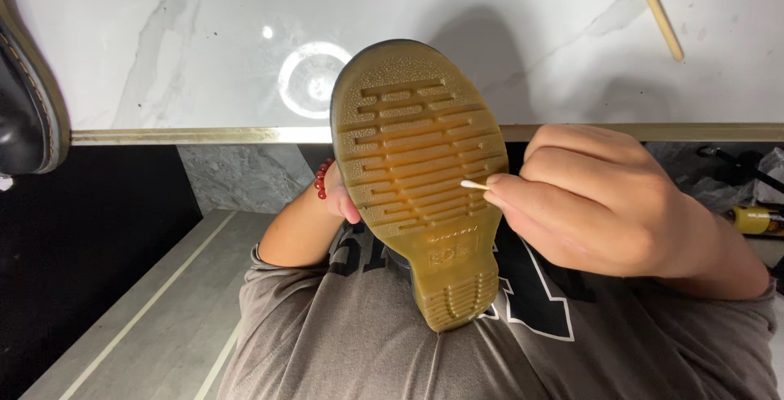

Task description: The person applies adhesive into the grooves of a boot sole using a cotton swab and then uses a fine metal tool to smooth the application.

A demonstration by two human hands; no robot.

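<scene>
The left hand (339,196), mostly hidden, grips a boot (420,171) sole-up above the lap, over the bench's (163,40) near edge. The right hand (604,200) pinches a cotton swab (474,184) against the tread. A second boot (28,98) rests on the bench's left edge, a wooden stick (656,9) toward its far right corner.

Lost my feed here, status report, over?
Left hand holds boot sole-up. Right hand pinches cotton swab, tip on tread. Nothing blocking.

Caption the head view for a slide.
Left hand holds a boot sole-up while the right hand works a cotton swab into its tread.
</scene>
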